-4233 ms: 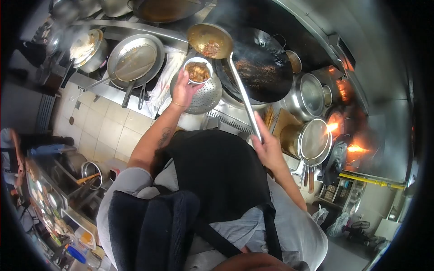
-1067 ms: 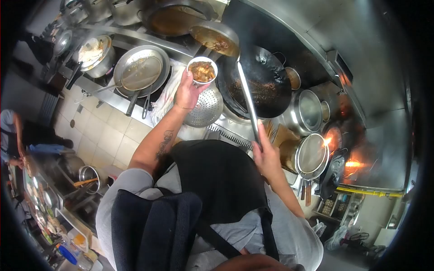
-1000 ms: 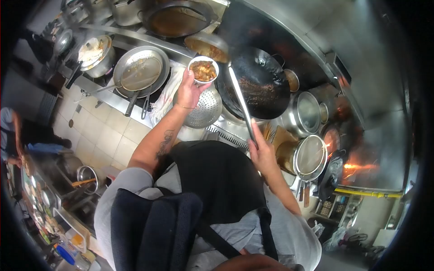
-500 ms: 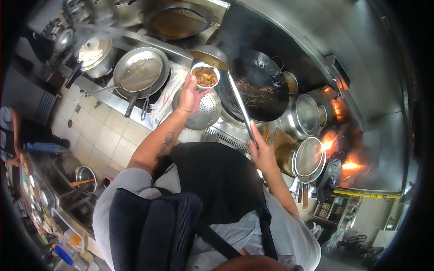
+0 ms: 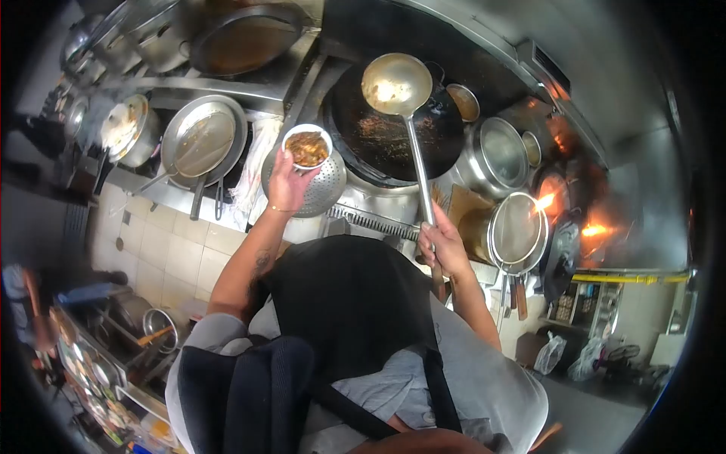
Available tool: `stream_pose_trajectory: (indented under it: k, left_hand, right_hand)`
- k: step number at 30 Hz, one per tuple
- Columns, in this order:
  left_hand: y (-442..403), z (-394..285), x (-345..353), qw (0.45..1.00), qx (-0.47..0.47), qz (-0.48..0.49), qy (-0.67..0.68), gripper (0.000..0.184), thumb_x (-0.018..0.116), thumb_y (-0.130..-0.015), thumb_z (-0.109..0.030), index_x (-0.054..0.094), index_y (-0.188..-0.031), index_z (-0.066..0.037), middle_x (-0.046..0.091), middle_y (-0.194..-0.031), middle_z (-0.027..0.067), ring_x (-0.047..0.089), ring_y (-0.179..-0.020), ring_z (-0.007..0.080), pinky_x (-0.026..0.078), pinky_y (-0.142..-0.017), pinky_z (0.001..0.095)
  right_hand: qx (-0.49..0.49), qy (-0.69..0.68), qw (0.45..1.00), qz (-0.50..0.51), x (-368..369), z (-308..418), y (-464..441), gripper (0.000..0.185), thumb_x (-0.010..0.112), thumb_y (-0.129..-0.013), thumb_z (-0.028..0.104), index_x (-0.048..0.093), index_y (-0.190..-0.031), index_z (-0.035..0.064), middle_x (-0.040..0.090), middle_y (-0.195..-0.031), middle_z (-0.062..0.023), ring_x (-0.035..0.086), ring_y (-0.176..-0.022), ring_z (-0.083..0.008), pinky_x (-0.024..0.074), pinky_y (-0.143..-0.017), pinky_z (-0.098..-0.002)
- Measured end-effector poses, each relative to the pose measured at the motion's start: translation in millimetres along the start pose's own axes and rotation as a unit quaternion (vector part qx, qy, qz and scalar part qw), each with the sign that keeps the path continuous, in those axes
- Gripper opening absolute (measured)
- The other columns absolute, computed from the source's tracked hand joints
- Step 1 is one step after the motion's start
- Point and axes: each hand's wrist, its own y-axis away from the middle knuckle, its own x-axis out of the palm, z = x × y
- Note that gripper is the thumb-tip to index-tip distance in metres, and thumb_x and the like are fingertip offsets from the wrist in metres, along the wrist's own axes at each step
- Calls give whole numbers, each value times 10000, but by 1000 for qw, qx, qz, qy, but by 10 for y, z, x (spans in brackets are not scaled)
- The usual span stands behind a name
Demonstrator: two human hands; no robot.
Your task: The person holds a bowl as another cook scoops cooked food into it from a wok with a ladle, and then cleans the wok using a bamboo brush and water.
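A small white bowl (image 5: 286, 141) filled with brown, chunky cooked food (image 5: 308, 150) rests in my left hand (image 5: 290, 184), whose fingers grip it from below and the side. Under that hand lies a round perforated metal strainer (image 5: 325, 189). My right hand (image 5: 445, 244) is closed around the long handle of a large metal ladle (image 5: 397, 83). The ladle's bowl, with some residue inside, is over the far part of a dark wok (image 5: 378, 155). Brown residue marks the wok's surface.
Left are a pan with a sieve (image 5: 203, 140) and a steaming pot (image 5: 136, 144). To the right stand a metal pot (image 5: 499, 159), a sieve over a pot (image 5: 518, 233) and open flames (image 5: 594, 229). Another person (image 5: 23, 295) is at far left.
The ladle has swung from beside the bowl to over the wok, its inside now showing. The bowl has shifted slightly left and down in view, which has itself moved.
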Motion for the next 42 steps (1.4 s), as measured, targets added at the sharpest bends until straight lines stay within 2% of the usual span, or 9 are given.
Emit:
stream_pose_trajectory:
  k: [9,22,30,35,37,39,40,41,42]
  left_hand:
    - [294,91,-429,994,-36,-20,-100,504,474,-1138,-357,379,-1540,-69,515,-1513,154,557,-1369,336,527,-1086,568]
    - [210,506,-1031,977,-123,-89,-147,403,444,-1137,-219,456,-1474,0,596,-1390,153,637,-1247,301,582,-1016,521]
    - [583,11,-506,983,-73,-95,-140,428,445,-1144,-232,462,-1479,32,594,-1404,168,616,-1286,286,591,-1024,485]
    - [989,-302,-179,974,-37,-90,-204,459,437,-1152,-279,471,-1483,36,600,-1419,157,613,-1292,279,571,-1054,471]
    - [1090,-352,-34,973,-52,-76,-211,460,427,-1155,-290,476,-1484,28,601,-1426,160,616,-1295,284,559,-1070,465]
    - [1119,-356,59,976,-58,-47,-203,444,420,-1157,-277,483,-1486,13,600,-1432,159,618,-1298,280,560,-1071,467]
    - [1107,-361,142,976,-78,-35,-202,434,416,-1159,-264,482,-1495,2,599,-1434,157,616,-1299,274,562,-1069,471]
    - [1071,-355,194,974,-97,-12,-206,434,416,-1159,-264,482,-1495,2,599,-1434,157,616,-1299,274,562,-1069,471]
    - [1029,-332,239,968,-120,10,-220,434,413,-1160,-260,480,-1499,2,598,-1436,155,618,-1295,271,565,-1066,470]
  right_hand:
    - [22,-38,989,-141,-465,-407,-60,568,573,-1051,104,384,-1585,144,456,-680,35,407,-470,-73,305,-391,-244]
    - [6,-26,993,-111,-569,-339,-14,547,558,-1020,52,400,-1543,54,466,-657,13,399,-451,-80,322,-371,-244]
    - [-27,212,974,-74,-764,-423,-730,546,529,-996,25,433,-1533,32,526,-706,2,457,-460,-93,392,-401,-274]
    - [7,100,992,-70,-954,-523,-1077,514,539,-1020,33,480,-1525,103,548,-739,0,446,-465,-83,409,-401,-270]
    - [-1,111,991,-73,-988,-508,-1125,434,573,-990,71,563,-1420,8,595,-722,-18,516,-481,-91,414,-416,-268]
    - [-31,298,950,-83,-1208,-611,-1229,403,603,-975,93,604,-1362,-19,679,-768,-76,627,-543,-215,518,-509,-370]
    - [-96,617,766,-151,-979,-332,-1009,423,684,-933,125,635,-1329,-14,745,-1036,-173,724,-884,-370,578,-791,-477]
    - [-270,649,665,-252,-710,-194,-783,519,757,-887,178,636,-1370,31,673,-1306,-230,610,-1221,-439,491,-1045,-516]
    - [-292,592,710,-247,-414,23,-576,587,793,-876,215,622,-1417,65,595,-1436,-237,511,-1366,-414,424,-1141,-491]
